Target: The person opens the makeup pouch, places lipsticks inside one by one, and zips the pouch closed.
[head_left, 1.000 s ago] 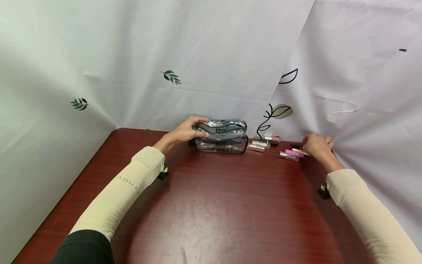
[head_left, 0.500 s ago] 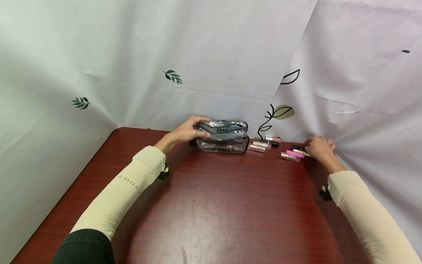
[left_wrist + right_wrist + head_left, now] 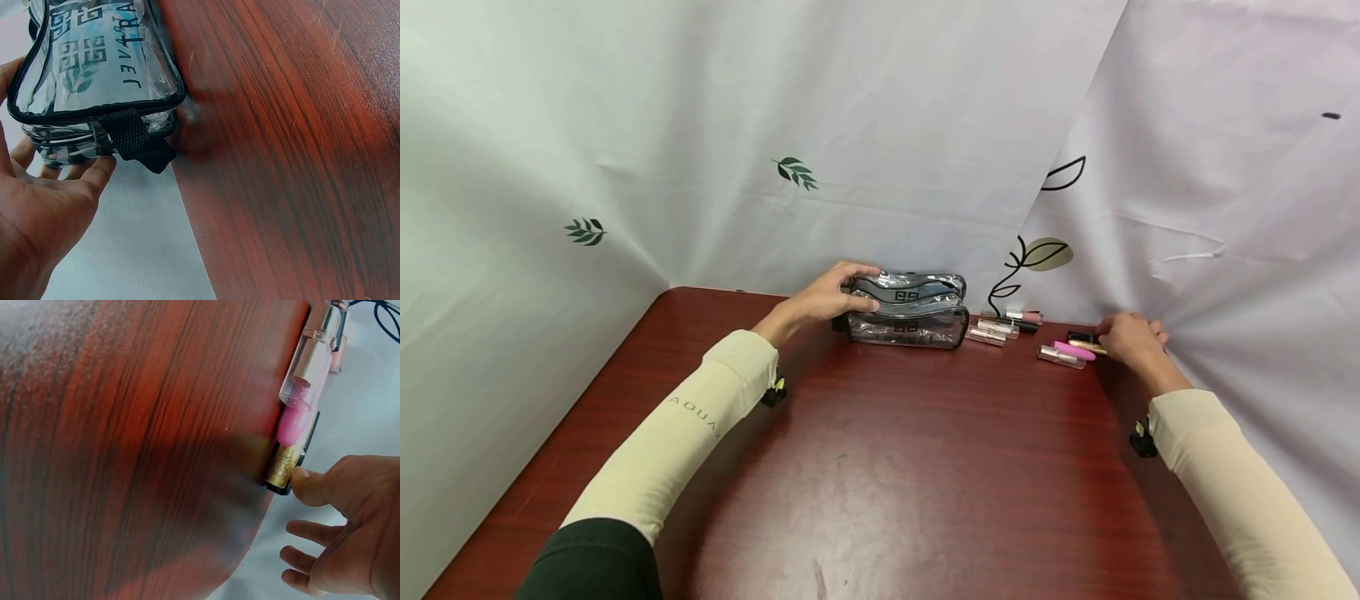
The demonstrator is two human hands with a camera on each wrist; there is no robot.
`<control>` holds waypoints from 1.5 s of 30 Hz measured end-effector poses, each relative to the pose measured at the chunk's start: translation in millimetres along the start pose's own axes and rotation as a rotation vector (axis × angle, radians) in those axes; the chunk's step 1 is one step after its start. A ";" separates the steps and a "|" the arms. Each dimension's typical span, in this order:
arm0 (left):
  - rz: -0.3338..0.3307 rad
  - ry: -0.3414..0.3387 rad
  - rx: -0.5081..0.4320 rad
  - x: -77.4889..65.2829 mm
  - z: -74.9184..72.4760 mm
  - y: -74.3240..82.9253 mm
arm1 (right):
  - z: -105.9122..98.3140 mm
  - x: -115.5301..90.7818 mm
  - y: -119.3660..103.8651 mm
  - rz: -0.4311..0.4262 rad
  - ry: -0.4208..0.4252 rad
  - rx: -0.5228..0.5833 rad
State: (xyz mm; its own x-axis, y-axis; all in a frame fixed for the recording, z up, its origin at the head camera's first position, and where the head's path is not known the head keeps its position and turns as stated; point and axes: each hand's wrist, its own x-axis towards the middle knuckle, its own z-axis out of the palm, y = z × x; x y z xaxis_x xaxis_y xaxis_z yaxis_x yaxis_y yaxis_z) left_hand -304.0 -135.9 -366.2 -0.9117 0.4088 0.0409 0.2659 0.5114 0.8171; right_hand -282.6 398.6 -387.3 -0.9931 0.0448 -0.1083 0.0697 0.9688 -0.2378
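Observation:
A clear pouch (image 3: 910,321) with black trim and a printed logo stands at the back of the red-brown table (image 3: 895,467). My left hand (image 3: 842,292) grips its left end, thumb in front and fingers over the top; the left wrist view shows the pouch (image 3: 94,69) above the palm of my left hand (image 3: 44,206). My right hand (image 3: 1123,335) is at the table's back right, by a gold tube (image 3: 1086,344), a pink tube (image 3: 1072,350) and a clear tube (image 3: 1060,357). In the right wrist view the thumb of my right hand (image 3: 312,509) touches the gold tube (image 3: 284,464); the fingers are spread and hold nothing.
Several more small cosmetic tubes (image 3: 997,330) lie just right of the pouch. White cloth (image 3: 887,150) printed with leaves hangs close behind the table and along both sides. The table's right edge runs under my right forearm (image 3: 1217,475).
My right hand has shifted slightly to the right along the gold tube. The left hand and the pouch have stayed where they were.

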 end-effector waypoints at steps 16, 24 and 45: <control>-0.009 -0.008 -0.017 -0.2 0.3 0.3 | 4.8 5.2 2.2 0.042 -0.025 -0.006; -0.007 -0.006 -0.008 -0.4 0.7 0.9 | 8.0 7.5 1.9 0.063 -0.034 0.019; -0.012 0.001 -0.008 -3.0 1.4 2.5 | -5.3 -6.7 -16.5 0.046 -0.022 0.034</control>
State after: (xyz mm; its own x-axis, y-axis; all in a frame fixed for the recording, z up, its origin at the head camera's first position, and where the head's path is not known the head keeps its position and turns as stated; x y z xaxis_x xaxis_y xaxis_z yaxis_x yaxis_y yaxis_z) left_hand -300.2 -134.8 -365.1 -0.9154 0.4014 0.0316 0.2520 0.5101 0.8224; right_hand -277.6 383.6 -377.6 -0.9865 0.0833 -0.1411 0.1186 0.9571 -0.2643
